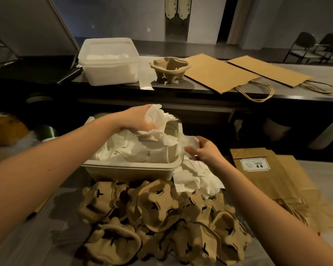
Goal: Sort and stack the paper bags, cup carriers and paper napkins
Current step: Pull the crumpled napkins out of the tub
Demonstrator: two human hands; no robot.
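1. Napkin sorting under way: our left hand (137,117) clenches a crumpled wad of paper napkins (158,114) above the beige tray (131,168), while our right hand (208,151) pinches another sheet at the tray's right edge.
2. More napkins fill the tray, and loose napkins (196,179) spill onto the near table (56,246) just right of it.
3. The next move, we judge, is to carry the wad to the clear tub (108,62) on the far counter (325,73), which already holds white sheets. That calls for a firm hold.
4. Cup carriers (158,217) lie heaped nearest us, and a single carrier (169,68) stands right of the tub.
5. Paper bags (267,175) lie at near right, with two flat bags (215,73) on the far counter.
6. The room is dim, and chairs (304,47) stand far right.
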